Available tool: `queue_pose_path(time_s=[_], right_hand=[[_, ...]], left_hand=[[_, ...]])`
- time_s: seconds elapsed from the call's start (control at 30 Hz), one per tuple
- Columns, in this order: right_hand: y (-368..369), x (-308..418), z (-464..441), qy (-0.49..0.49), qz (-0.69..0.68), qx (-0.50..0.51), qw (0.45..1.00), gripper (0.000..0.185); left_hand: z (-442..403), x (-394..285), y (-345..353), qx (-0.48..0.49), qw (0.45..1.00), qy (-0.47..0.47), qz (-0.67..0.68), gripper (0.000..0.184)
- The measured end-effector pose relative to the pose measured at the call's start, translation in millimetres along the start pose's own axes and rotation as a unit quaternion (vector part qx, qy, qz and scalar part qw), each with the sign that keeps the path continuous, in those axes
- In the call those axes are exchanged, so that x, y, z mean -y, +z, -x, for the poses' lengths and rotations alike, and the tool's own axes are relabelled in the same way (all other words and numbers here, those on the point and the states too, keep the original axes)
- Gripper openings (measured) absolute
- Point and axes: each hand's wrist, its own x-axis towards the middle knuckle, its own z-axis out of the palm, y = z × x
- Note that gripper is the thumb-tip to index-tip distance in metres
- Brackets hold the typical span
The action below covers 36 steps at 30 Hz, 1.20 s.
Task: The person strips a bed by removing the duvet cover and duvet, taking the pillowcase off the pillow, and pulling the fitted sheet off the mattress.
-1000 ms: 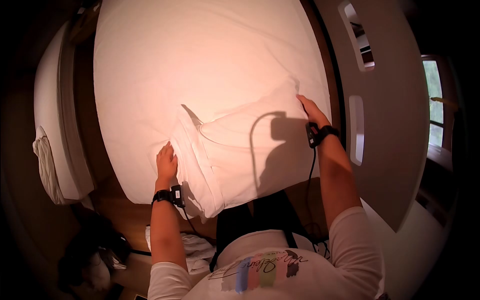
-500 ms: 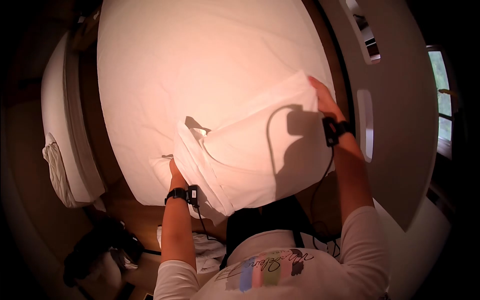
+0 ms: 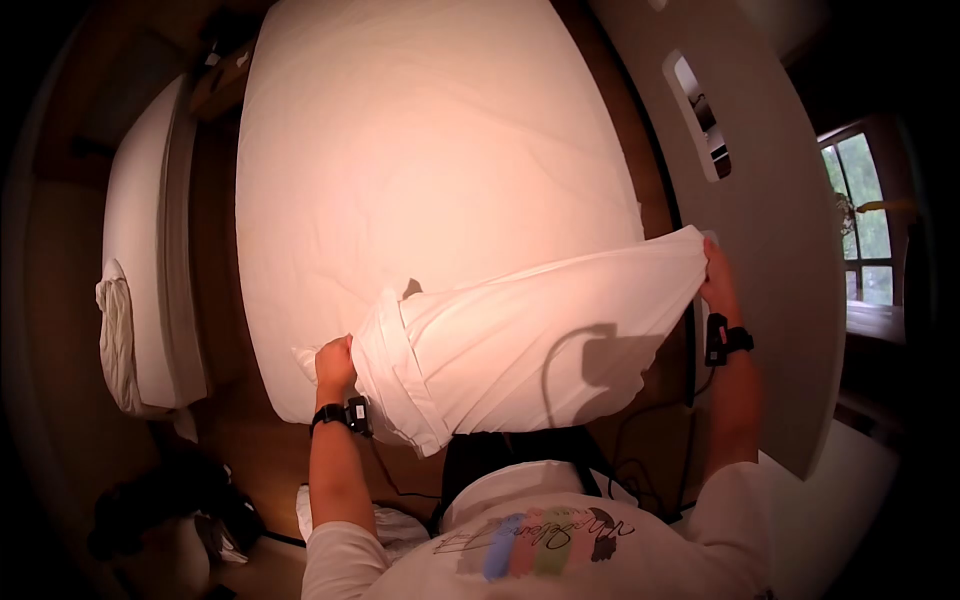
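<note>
White cloth-covered pillow: the puffy, creased white cloth-covered pillow [image 3: 530, 345] is held across the near end of the wide bed with a white fitted sheet [image 3: 420, 150], just in front of the wearer's body.
Left hand: the fingers of the left hand [image 3: 335, 362] are curled closed on cloth beside the folded hem; their tips are hidden.
Right hand: a stretched corner is clamped in the right hand [image 3: 716, 275], raised beyond the bed's side, near the tall grey panel with oval cut-outs [image 3: 780, 300].
Folded hem: the loose, layered hem [image 3: 405, 365] is bunched near the left hand, with a cloth point showing on that hand's other side.
Step in hand: the cover is apparently being pulled taut sideways, judged from the long creases fanning toward the raised corner.
Next move: a firm hold at both ends and even tension are called for, as the bunched hem could twist or slip.
Surroundings: a narrow white bed [image 3: 140, 220] with crumpled white cloth [image 3: 117, 335] is seen at the left.
</note>
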Motion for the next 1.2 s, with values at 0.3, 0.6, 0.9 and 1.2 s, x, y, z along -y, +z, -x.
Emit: queue_pose_path(time_s=[0.3, 0.6, 0.9, 1.2], right_hand=[[-83, -173, 91, 0.351, 0.186, 0.004, 0.917, 0.048], [-10, -245, 121, 0.243, -0.187, -0.123, 0.944, 0.045], [-113, -208, 48, -0.049, 0.286, -0.187, 0.938, 0.03], [-204, 94, 145, -0.176, 0.616, -0.362, 0.677, 0.04]], left_hand=[[41, 17, 50, -0.093, 0.905, -0.415, 0.012, 0.061], [141, 37, 127, 0.021, 0.472, -0.546, 0.692, 0.091], [126, 99, 147, -0.062, 0.536, -0.544, 0.643, 0.061], [36, 152, 61, -0.366, 0.53, -0.568, 0.513, 0.038]])
